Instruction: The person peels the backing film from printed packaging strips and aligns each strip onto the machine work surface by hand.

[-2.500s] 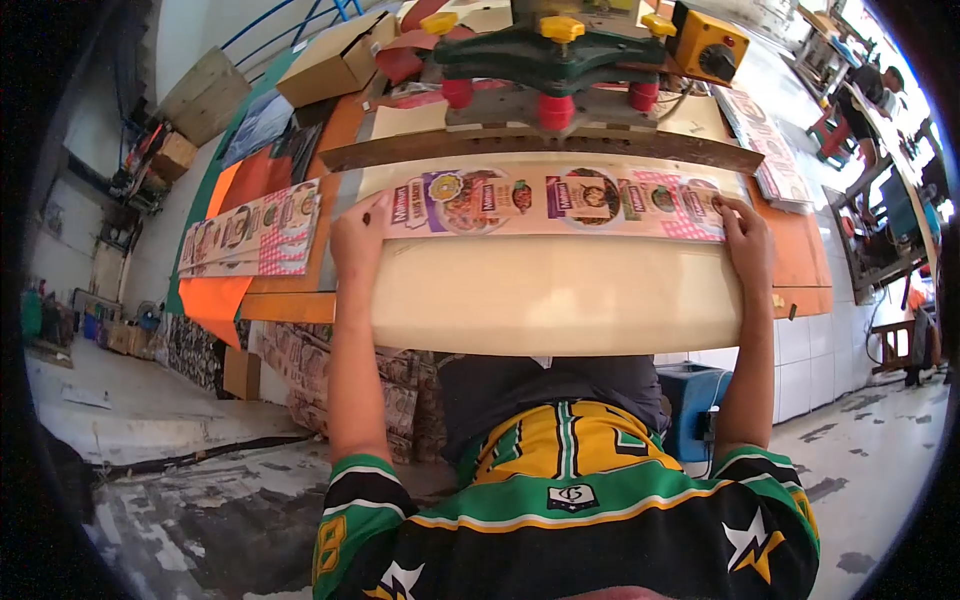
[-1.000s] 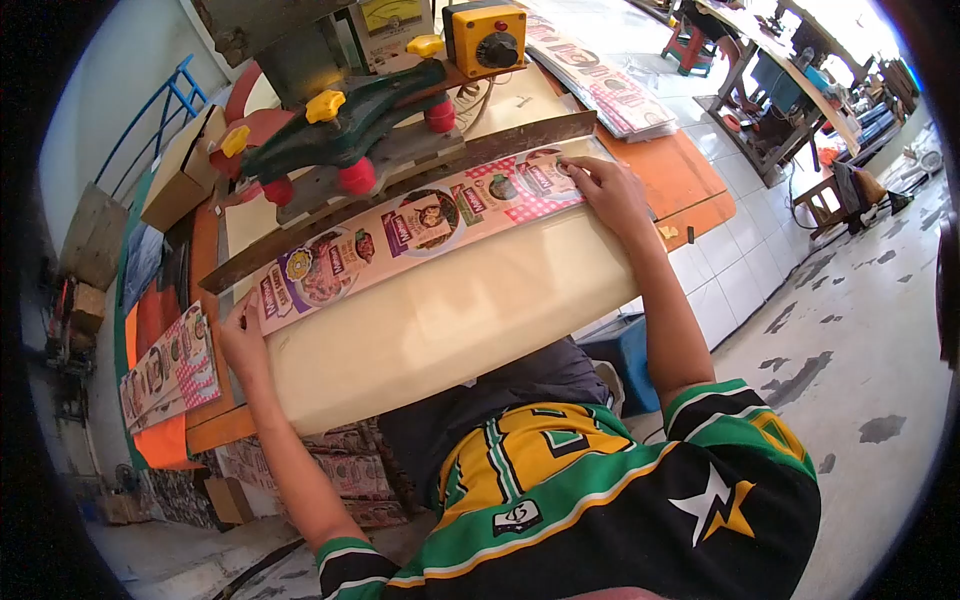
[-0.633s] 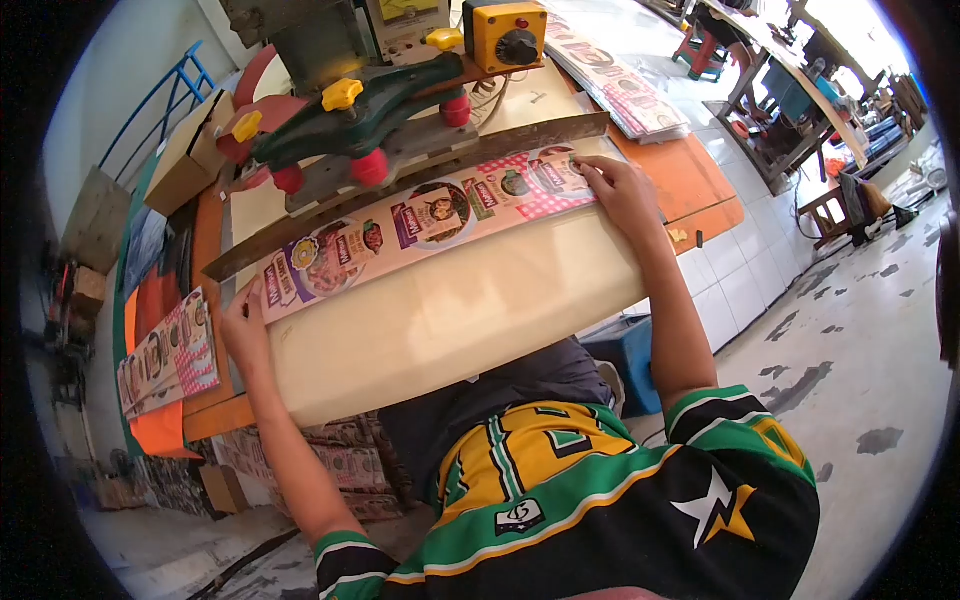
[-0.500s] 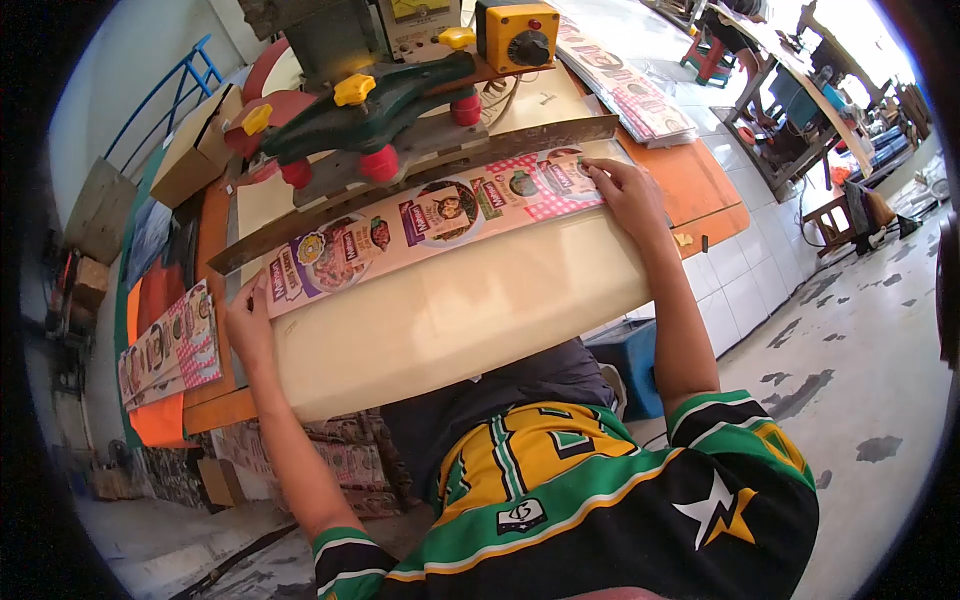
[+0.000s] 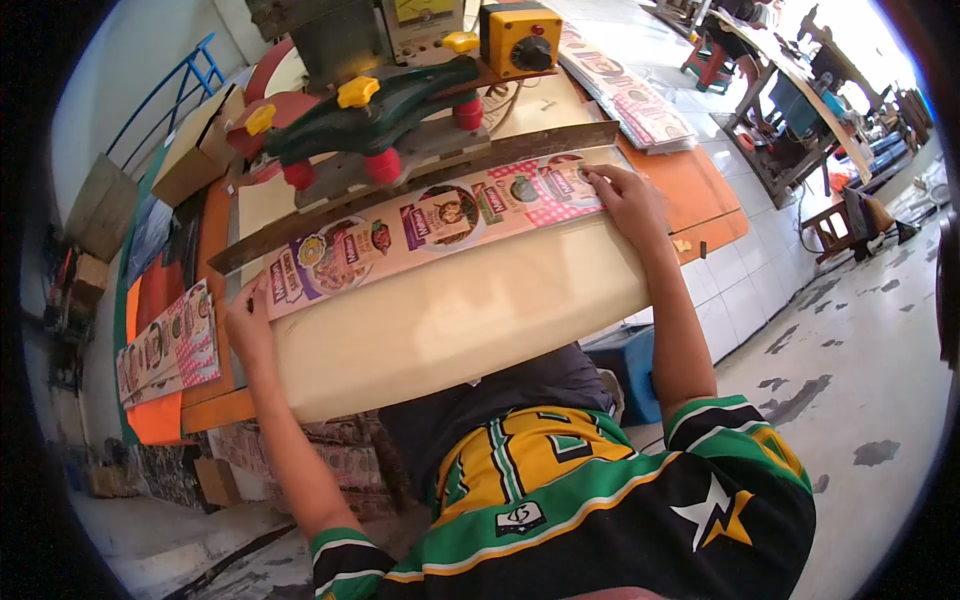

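A long printed plastic strip (image 5: 400, 228) with food pictures and a pink checked end lies across a cream-coloured sheet or board (image 5: 460, 310). Its far edge runs along a brown metal bar (image 5: 550, 136). My left hand (image 5: 250, 315) pinches the strip's left end, fingers closed at the corner. At the checked right end, my right hand (image 5: 625, 195) holds the strip between thumb and fingers. Above the bar sits a dark green machine head (image 5: 385, 118) with yellow knobs and red feet, apart from both hands.
Stacks of similar printed strips lie at the left (image 5: 170, 345) and the far right (image 5: 640, 100). A yellow control box (image 5: 518, 40) is on the machine. A cardboard box (image 5: 200, 150) stands behind left, and a blue bin (image 5: 625, 370) is below the worktop (image 5: 705, 195).
Almost nothing differs. Both hands stay at the strip's ends, and the view shifts very slightly.
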The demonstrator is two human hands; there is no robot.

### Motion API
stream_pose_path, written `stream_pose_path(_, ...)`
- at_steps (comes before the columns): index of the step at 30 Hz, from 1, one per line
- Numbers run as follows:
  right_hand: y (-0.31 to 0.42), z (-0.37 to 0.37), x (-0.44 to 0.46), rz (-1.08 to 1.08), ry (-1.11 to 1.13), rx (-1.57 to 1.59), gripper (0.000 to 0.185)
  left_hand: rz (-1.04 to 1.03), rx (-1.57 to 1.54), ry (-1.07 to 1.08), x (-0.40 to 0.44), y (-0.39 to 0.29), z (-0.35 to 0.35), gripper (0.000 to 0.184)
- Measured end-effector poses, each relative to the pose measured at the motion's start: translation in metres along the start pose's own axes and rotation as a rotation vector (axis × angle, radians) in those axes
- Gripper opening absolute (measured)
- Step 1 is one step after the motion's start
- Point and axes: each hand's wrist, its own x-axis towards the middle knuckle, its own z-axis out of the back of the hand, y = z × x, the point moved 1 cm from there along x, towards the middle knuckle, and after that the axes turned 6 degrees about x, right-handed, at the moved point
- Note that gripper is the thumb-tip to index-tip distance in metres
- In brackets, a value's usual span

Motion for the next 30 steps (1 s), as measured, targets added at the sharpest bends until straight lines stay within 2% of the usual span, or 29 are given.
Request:
stream_pose_path(8,0.009,0.007,-0.002,0.018,0.004,-0.050,0.030,-0.036,-0.019,0.009,0.003,0.005,-0.001,0.032)
stream_pose_path(11,0.008,0.007,-0.001,-0.071,0.074,-0.051,0.031,-0.038,0.013,0.030,0.005,0.010,-0.001,0.032)
stream_pose_path(20,0.002,0.004,0.000,-0.028,0.055,-0.016,0.032,0.005,-0.027,0.024,0.003,0.005,-0.001,0.034)
stream_pose_path(26,0.000,0.002,0.000,0.028,0.016,-0.002,0.032,-0.053,-0.036,0.010,0.006,0.020,-0.004,0.033)
stream_pose_path(30,0.002,0.003,0.001,0.010,0.048,-0.039,0.031,-0.004,-0.001,0.019,0.002,0.006,0.000,0.032)
